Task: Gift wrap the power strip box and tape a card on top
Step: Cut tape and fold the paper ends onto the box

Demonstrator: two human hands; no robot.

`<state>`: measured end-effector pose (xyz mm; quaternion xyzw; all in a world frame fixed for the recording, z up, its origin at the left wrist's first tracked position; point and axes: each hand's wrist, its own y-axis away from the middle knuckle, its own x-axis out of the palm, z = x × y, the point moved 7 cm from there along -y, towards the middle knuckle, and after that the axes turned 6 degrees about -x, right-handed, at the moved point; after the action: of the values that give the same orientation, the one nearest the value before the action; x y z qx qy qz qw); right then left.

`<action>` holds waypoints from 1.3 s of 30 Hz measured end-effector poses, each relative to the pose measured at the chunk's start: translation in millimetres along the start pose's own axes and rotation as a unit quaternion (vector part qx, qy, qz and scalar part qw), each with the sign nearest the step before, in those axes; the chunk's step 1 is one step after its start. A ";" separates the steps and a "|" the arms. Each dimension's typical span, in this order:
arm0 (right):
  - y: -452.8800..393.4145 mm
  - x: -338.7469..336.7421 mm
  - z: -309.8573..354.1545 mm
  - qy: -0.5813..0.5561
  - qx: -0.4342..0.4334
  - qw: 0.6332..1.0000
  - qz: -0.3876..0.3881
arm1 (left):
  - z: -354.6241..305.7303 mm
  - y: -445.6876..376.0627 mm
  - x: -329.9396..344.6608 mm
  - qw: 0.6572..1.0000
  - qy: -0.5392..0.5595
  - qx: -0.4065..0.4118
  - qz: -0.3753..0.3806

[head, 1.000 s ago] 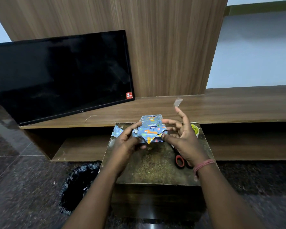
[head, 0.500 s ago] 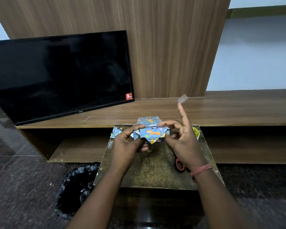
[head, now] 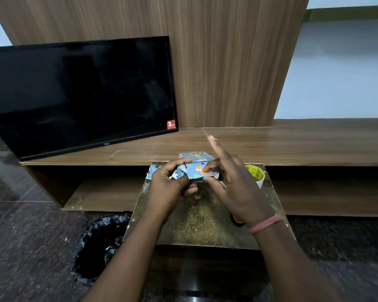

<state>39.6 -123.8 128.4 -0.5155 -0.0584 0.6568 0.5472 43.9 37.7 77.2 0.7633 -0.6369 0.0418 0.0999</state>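
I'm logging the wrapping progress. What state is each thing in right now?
Wrapped box: covered in blue patterned paper, end flap folded down, held over the small table.
Left hand: grips the box's left end.
Right hand: pinches the folded flap; one finger sticks up with a blurred piece of tape at its tip.
Tape roll: resting on the table, right of the box.
TV: screen dark.
Bin bag: open.

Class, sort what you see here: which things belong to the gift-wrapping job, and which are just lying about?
Part of the job:
- wrapped box, held by the left hand and right hand
- tape piece on a raised right finger, blurred
- tape roll
- scissors, mostly hidden
- small table

Lying about:
- television
- black bin bag
- wooden shelf
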 end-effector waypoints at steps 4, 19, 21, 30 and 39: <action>-0.2 0.3 13.4 0.106 -0.078 0.990 -0.055 | -1.7 2.5 3.5 1.000 0.012 0.002 0.019; 1.6 -0.4 0.3 0.131 -0.037 0.980 -0.146 | -13.4 5.0 14.1 0.996 0.082 0.022 0.024; 4.3 -2.3 -2.6 0.126 -0.035 0.981 -0.142 | -14.1 3.6 11.6 0.995 0.093 0.019 0.014; 7.9 -9.4 -23.8 -0.213 0.131 0.935 -0.251 | -9.5 1.4 10.2 0.995 0.099 0.024 -0.016; 9.6 15.5 -43.8 -0.390 0.225 0.872 -0.194 | -8.4 2.9 13.8 0.992 0.119 0.028 0.020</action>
<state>67.8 -136.9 92.5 -0.0588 -0.2169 0.6806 0.6973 44.2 25.6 88.3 0.7426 -0.6342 0.1518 0.1524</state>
